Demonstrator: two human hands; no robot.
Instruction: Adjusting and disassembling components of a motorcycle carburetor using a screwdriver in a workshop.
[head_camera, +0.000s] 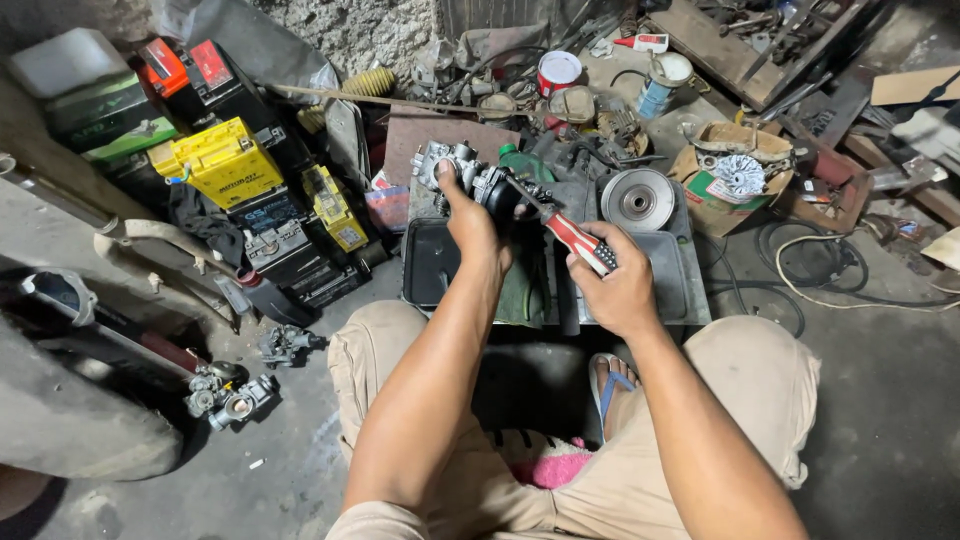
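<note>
Carburettor (462, 172), a grey metal body, sits above the far left corner of a dark tray (425, 265), gripped by the left hand (470, 222); the right hand (615, 285) is closed on a red-and-white-handled screwdriver (560, 225) whose tip meets the carburettor's right side; the step looks like working a screw; next likely calls for steady twisting while the body is held firm; batteries (225, 165) stand far left, a pulley disc (638, 198) right.
</note>
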